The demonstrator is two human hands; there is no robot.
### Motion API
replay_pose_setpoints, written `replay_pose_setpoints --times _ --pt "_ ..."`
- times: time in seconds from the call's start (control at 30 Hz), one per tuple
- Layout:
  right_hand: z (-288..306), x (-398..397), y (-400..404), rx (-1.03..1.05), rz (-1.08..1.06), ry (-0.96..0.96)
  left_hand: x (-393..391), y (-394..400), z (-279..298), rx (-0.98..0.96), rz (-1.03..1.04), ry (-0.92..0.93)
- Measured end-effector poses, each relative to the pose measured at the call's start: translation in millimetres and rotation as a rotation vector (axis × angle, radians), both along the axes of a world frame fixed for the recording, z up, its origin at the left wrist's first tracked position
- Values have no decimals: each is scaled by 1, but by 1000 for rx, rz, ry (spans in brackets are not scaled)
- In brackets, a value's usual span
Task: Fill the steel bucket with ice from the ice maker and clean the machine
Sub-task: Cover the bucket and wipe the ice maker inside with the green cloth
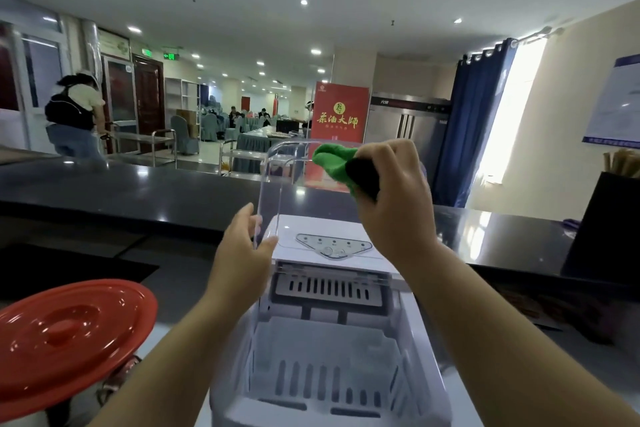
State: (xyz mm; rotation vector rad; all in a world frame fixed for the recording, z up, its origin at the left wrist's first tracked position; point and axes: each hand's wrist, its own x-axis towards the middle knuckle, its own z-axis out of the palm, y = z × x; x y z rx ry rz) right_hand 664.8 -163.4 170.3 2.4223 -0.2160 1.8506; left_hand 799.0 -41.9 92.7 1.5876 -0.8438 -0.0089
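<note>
The left hand is pinching the left edge of the clear lid, which is standing raised above the white ice maker on the table. The right hand is gripping a bunched green cloth against the upper part of that lid, so the step in hand looks like wiping it.

The ice basket inside is sitting open and looks empty. The steel bucket is standing at the lower left, mostly hidden under a red cover.

2 risks are showing. Pressing hard with the cloth could be straining the hinge or flexing the thin plastic, since only a fingertip pinch is bracing it. If that pinch slips, the lid could be dropping onto the machine or the wrist.
</note>
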Motion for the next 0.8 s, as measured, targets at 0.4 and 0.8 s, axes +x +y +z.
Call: replay_pose_setpoints --times 0.4,0.8 --pt "-47 26 -13 -244 -162 465 13 0 -14 -116 -121 23" --pt "10 59 -5 -243 -226 217 20 1 -18 -95 -182 39"
